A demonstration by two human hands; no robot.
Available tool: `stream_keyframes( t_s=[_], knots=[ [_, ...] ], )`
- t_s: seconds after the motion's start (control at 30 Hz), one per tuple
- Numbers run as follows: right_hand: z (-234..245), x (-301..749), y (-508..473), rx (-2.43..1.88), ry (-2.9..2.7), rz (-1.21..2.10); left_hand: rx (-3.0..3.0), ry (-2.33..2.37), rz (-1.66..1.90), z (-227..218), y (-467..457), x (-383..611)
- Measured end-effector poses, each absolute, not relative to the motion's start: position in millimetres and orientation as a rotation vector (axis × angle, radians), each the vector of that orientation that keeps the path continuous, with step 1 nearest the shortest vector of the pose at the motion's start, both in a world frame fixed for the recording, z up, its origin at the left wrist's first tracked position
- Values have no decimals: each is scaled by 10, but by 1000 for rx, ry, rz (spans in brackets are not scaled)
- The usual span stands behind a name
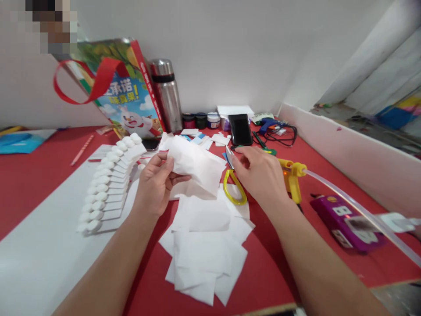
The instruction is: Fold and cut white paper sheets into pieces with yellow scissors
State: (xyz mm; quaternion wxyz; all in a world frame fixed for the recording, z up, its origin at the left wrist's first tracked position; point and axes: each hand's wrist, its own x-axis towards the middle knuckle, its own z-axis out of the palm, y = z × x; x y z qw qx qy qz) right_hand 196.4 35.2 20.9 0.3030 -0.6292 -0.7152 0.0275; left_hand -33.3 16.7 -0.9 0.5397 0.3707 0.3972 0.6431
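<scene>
My left hand (157, 184) pinches a sheet of thin white paper (197, 162) between thumb and fingers, holding it above the table. Below it, a loose pile of white paper pieces (205, 250) lies spread out. My right hand (261, 173) is closed at the pivot and blades of a pair of scissors (235, 188); one yellow handle loop shows, while the fingers partly hide the rest. Just beyond that hand is a yellow glue gun (291, 175) with a clear glue stick in its back. Left of my left hand stands a curved white piece with rows of round white discs (98, 197).
At the back are a printed box with a red ribbon handle (131, 96), a steel flask (167, 96), small paint jars (201, 120) and a black phone (240, 129). A purple power box (345, 224) with a cable lies right. A low white wall (355, 153) bounds that side.
</scene>
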Motion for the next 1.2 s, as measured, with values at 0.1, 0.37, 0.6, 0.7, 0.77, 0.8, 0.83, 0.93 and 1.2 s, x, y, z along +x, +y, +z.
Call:
stream_keyframes(
  t_s=[0.1, 0.37, 0.6, 0.7, 0.77, 0.8, 0.83, 0.93, 1.2],
  knots=[
    [261, 1892, 304, -1260, -1685, 574, 913, 887, 1547, -1, 159, -343],
    [204, 1743, 252, -1085, -1360, 1337, 974, 946, 1567, 49, 121, -265],
    [94, 1646, 238, -1094, -1594, 828, 963, 831, 1343, 138, -25, -55],
    [88, 1587, 212, -972, -1569, 1154, 935, 755, 1244, 118, -77, 22],
    [96, 1573, 208, -960, -1529, 1223, 910, 753, 1238, 95, -91, 42],
    [100, 1574, 211, -964, -1509, 1224, 901, 754, 1240, 85, -95, 45],
    [102, 1578, 216, -966, -1492, 1222, 898, 753, 1242, 78, -97, 46],
    [100, 1592, 231, -956, -1457, 1225, 914, 742, 1223, 71, -101, 49],
    [108, 1576, 220, -926, -1416, 1252, 941, 738, 1280, 18, -83, 43]
  ],
)
